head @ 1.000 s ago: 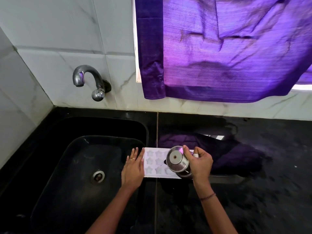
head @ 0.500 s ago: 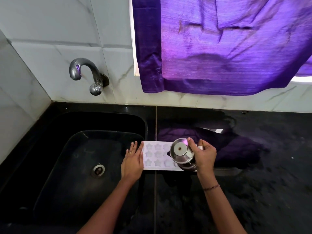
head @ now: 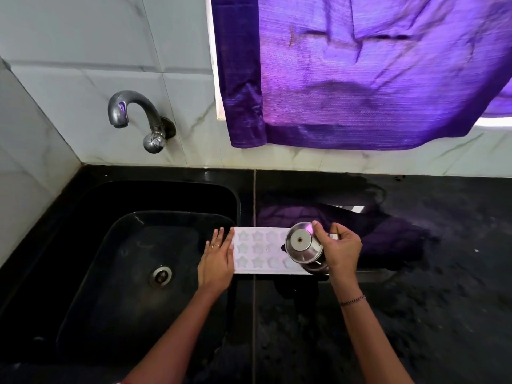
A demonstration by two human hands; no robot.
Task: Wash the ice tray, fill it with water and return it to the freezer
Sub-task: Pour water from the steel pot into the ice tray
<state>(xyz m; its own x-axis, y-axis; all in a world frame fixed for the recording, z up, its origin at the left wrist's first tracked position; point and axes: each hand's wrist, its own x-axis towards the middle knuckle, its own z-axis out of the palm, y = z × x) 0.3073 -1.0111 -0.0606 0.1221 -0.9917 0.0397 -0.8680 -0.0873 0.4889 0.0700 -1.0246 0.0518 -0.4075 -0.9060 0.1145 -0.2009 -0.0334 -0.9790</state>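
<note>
Black counter (head: pixel 415 314) bears a white star-celled ice tray (head: pixel 259 250) — left hand (head: pixel 217 259) flat beside, right hand (head: pixel 342 250) gripping pot (head: pixel 303 245).

Place: we take this for a home kitchen — the washing-up corner.
Sink: a black basin (head: pixel 105 286) with a steel drain (head: pixel 160 275), sunk into the counter at the left.
Tap: a curved metal tap (head: pixel 133 115) on the far wall.
Walls: pale marbled tiles (head: pixel 69 59).
Counter: dark polished stone (head: pixel 415 314).
Window: a purple curtain (head: pixel 374 65), far right.
Ware: we see a white star-mould ice tray (head: pixel 257 249) — a small steel pot (head: pixel 303 245) tipped over it.
</note>
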